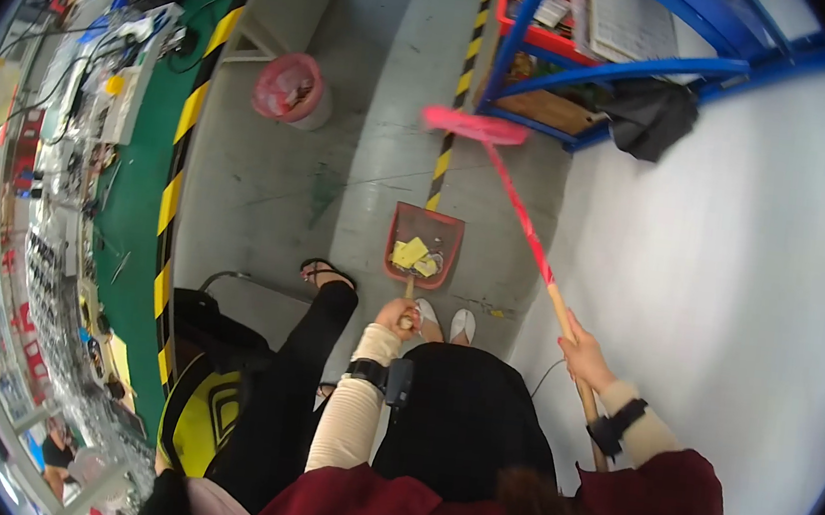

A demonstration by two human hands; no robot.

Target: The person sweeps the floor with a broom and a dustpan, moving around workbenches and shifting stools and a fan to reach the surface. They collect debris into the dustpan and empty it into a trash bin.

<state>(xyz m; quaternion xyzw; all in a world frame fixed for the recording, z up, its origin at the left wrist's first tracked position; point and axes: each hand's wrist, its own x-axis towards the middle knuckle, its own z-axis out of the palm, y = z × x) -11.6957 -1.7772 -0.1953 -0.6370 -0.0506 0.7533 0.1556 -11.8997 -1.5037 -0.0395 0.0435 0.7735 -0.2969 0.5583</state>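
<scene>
Broom [532, 240]: I've got it slanting across my right, pink head blurred up ahead, red-wrapped shaft running back into pale wood.
Dustpan [443, 227]: red, near centre of my view, mouth facing forward, well apart from the broom's head.
Scraps [411, 251]: yellow pieces, paler bits too, gathered toward the pan's handle end.

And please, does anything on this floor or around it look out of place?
Yes, a small yellowish bit lies on the floor beside the white shoes, outside the red dustpan, which holds other yellow scraps; it looks stray. Also, something black, perhaps cloth, droops untidily at the blue rack.
</scene>
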